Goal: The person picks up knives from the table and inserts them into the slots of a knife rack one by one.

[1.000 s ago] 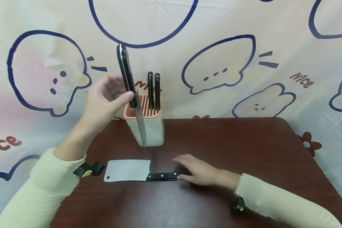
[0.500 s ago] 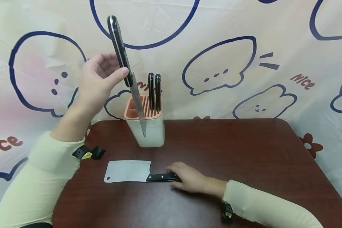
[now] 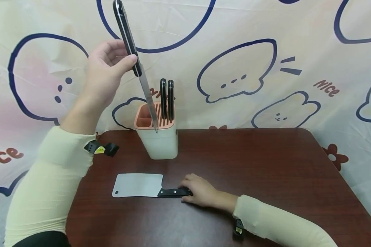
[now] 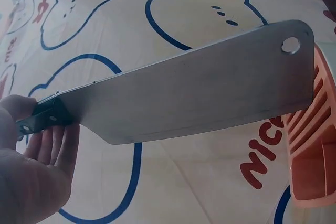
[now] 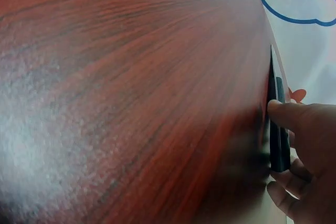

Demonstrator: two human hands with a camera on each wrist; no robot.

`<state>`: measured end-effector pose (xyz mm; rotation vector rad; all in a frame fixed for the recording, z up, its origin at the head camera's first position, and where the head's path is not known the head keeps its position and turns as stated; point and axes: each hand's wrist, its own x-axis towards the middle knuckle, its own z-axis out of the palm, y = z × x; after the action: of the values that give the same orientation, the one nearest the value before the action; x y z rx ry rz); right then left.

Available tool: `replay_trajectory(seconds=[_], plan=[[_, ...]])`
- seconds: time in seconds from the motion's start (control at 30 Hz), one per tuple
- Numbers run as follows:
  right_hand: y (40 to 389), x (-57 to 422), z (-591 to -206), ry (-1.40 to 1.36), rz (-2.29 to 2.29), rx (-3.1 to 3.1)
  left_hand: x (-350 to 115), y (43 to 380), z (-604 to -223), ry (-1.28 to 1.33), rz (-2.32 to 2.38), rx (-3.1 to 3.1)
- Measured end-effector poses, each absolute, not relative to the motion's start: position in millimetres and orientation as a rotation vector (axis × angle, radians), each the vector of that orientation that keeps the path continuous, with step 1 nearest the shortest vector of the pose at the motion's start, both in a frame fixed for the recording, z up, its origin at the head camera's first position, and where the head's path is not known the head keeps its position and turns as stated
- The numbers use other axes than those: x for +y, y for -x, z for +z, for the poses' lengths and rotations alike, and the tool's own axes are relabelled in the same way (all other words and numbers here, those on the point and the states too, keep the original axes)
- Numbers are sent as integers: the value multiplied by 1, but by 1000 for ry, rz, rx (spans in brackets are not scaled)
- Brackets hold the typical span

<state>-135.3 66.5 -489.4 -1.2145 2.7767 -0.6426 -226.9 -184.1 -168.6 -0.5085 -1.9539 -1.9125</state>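
Observation:
My left hand pinches the black riveted handle of a cleaver between thumb and fingers. Its broad steel blade, with a hole near the end corner, points down and is seen nearly edge-on in the head view. The blade's end overlaps the front rim of the knife block, a cream holder with an orange slotted top. On the table, a second cleaver lies flat, blade to the left. Around the end of its black handle curls my right hand, thumb on the near side.
Two black-handled knives stand in slots on the block's right side. Open compartments show at its left. The brown table reaches back to a patterned cloth hung behind it.
My left hand has risen with its cleaver, lifting the blade end from the block's base to its rim. The right hand has moved left and taken hold of the lying cleaver's handle.

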Motion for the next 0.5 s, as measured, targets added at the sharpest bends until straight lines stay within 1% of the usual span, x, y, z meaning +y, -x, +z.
replay_trajectory(seconds=[0.2,0.5], plan=[[136,66,-492,1190,-644,2776,-184,239,-171,470,-1909,-1968],[141,79,-489,1148,-841,2687,-186,249,-177,465,-1915,-1953]])
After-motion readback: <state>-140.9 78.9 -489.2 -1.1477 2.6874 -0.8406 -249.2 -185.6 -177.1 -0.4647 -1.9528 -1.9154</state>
